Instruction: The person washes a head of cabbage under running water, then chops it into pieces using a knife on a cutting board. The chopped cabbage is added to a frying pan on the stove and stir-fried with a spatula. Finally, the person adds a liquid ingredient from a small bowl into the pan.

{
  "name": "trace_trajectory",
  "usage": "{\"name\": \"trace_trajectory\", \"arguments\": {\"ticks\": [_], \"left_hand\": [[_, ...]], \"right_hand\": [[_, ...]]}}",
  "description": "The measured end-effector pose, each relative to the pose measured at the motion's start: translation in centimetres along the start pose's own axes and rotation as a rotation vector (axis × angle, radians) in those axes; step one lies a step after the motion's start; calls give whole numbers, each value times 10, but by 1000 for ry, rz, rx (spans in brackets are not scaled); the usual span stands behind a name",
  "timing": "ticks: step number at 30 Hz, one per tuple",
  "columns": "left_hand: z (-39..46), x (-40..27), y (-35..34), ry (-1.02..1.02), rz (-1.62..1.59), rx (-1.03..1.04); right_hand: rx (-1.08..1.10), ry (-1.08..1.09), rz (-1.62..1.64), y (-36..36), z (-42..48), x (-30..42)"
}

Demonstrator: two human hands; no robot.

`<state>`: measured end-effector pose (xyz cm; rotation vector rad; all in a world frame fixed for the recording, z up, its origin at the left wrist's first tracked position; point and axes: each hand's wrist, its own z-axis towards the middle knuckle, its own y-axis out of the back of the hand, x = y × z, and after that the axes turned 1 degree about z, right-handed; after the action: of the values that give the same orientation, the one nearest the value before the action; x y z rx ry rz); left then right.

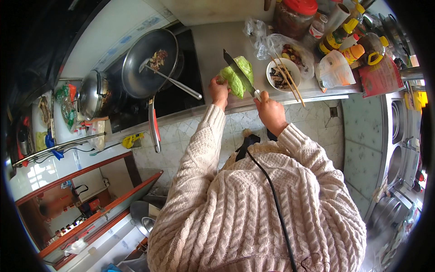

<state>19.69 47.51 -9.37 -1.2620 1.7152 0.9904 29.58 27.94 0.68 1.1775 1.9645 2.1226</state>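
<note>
My right hand (271,110) grips the white handle of a kitchen knife (238,71), its dark blade lying across green leafy vegetable (234,81) on the metal counter. With my left hand (219,89) I hold the near left side of the leaves. Part of the green lies beyond the blade. To the right stands a white bowl (269,81) of dark chopped food, with a pair of wooden chopsticks (289,81) resting across it. A wok (136,74) at the left has chopped food and a metal spatula (176,83) inside.
The wok stands over a black cooktop (193,68), its handle (153,125) sticking out past the counter edge. A lidded pot (91,95) is further left. Plastic bags (307,56), a red-lidded jar (292,22) and several bottles crowd the right. A sink (397,119) is at far right.
</note>
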Motion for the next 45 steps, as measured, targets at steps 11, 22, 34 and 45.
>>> {"name": "trace_trajectory", "arguments": {"ticks": [11, 22, 34, 45], "left_hand": [[-7, -11, -3, -300, 551, -141], [6, -11, 29, -860, 843, 102], [12, -9, 32, -632, 706, 114], [16, -14, 34, -598, 658, 72]], "right_hand": [[7, -3, -6, 0, 5, 6], [-7, 61, -34, 13, 22, -13], [226, 25, -36, 9, 44, 20], [255, -52, -40, -48, 70, 37]]}}
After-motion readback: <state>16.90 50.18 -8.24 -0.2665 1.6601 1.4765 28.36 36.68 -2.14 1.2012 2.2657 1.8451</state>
